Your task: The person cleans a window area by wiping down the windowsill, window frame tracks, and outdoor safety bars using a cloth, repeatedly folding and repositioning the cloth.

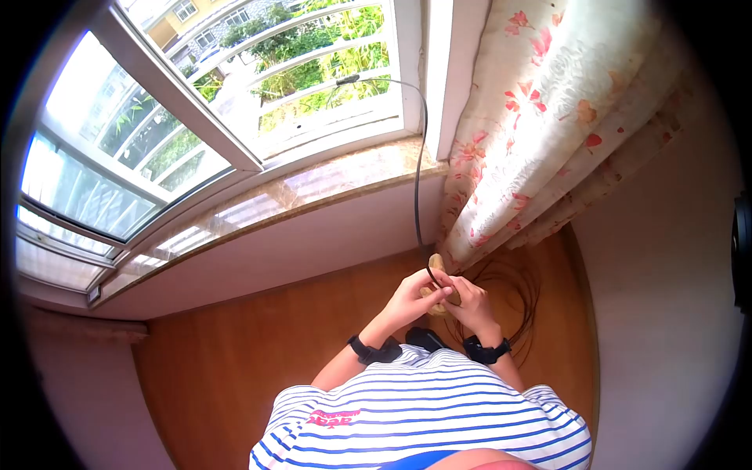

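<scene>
A thin black cable (417, 188) comes in at the open window, bends over the sill and hangs down to my hands. My left hand (411, 299) is closed on it with thumb and fingers pinched. Close against it, my right hand (471, 307) is also closed, fingertips at the same stretch of cable. Just behind the hands a tan object (435, 262) shows in part; its kind cannot be made out. On the floor to the right lies a loose coil of dark brown cable (531, 298).
Ahead is a marble window sill (298, 188) under sliding window panes (117, 157) with white bars outside. A floral curtain (501, 157) hangs at the right, beside a pale wall (658, 313). The floor (219, 368) is brown wood.
</scene>
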`<state>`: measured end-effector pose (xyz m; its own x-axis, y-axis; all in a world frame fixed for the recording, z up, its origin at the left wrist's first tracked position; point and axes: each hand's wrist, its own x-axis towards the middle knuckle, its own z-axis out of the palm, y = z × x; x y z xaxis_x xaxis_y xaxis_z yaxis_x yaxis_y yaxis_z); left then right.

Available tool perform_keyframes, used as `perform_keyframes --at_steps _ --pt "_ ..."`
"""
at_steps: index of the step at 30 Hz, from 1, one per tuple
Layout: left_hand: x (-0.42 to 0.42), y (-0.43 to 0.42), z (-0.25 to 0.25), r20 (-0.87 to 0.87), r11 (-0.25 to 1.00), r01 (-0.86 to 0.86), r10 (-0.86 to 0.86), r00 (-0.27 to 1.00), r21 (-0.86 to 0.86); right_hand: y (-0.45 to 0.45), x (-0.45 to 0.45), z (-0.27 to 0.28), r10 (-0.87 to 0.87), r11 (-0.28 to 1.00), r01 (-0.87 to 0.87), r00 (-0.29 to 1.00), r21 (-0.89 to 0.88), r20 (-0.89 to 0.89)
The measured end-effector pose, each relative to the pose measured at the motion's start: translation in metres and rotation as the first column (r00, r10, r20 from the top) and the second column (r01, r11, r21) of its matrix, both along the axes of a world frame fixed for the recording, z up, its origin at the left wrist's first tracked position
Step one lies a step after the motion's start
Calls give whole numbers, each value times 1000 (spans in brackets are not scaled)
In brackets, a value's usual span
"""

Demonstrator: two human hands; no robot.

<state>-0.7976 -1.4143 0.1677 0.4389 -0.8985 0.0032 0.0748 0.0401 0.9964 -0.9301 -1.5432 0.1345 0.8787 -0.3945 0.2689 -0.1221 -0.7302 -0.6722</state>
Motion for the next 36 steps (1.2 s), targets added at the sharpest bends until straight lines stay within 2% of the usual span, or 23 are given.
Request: perform_keyframes --at_steps 1,3,4,6,7,9,10,11,13,15,16,17,19,21,23,26,27,28,31,33,35,36 --pt "6 -4 3 0 1000 -5 5 1000 -5 -6 4 -1 5 1000 -5 1000 -5 0" --pt "18 -11 10 156 999 43 -46 987 26 -17 8 -1 9 998 -20 983 -57 -184" --pt "24 -16 12 149 999 47 -50 988 24 -21 9 0 5 998 -17 982 -59 -191" --pt "34 -30 14 332 986 54 -104 938 155 -29 8 1 -25 999 33 949 18 -313" --pt "41 -36 6 322 987 62 -108 941 149 -34 3 1 -33 999 39 946 13 -323" --pt "57 -44 -25 481 986 74 -138 866 150 -35 -6 3 -151 986 165 951 29 -269" --pt "69 -47 -30 603 966 146 -247 758 211 -30 -2 24 -257 954 290 923 78 -286" --pt "78 -48 -35 591 964 162 -259 764 213 -25 1 40 -356 916 393 888 79 -291" --pt "98 -49 -30 694 973 189 -229 682 134 -15 7 62 -510 849 528 832 29 -217" --pt "133 -50 -18 663 959 226 -282 693 172 -10 15 65 -631 776 631 776 -13 -14" --pt "153 -50 -9 653 971 198 -238 719 136 -5 24 71 -684 729 684 727 21 59" --pt "175 -50 0 644 981 168 -192 741 99 -1 36 77 -690 724 690 722 9 55" --pt "225 -52 15 712 999 24 -40 701 32 6 67 86 -760 647 742 611 173 222" --pt "273 -51 34 775 990 -142 91 626 -2 7 106 95 -741 669 722 631 177 229" --pt "318 -52 54 826 973 -231 141 545 -14 7 150 106 -634 763 644 733 48 245" --pt "369 -58 62 861 964 -267 126 492 11 -1 211 112 -416 886 454 868 -93 272" --pt "382 -62 60 876 959 -276 187 445 -65 -5 231 113 -352 898 409 888 -161 295" --pt "390 -62 58 884 950 -281 247 397 -139 -9 250 113 -360 890 418 889 -181 281" --pt "400 -63 55 897 953 -258 247 366 -157 -37 295 100 -472 834 513 855 -206 217" --pt "401 -58 55 874 973 -214 177 452 -87 -55 315 89 -528 806 559 828 -196 192" --pt "396 -43 63 822 990 -132 122 557 -57 -65 328 85 -647 758 625 757 -188 -92" --pt "396 -36 64 793 996 -86 74 605 -27 -68 332 79 -670 734 641 737 -225 -85"
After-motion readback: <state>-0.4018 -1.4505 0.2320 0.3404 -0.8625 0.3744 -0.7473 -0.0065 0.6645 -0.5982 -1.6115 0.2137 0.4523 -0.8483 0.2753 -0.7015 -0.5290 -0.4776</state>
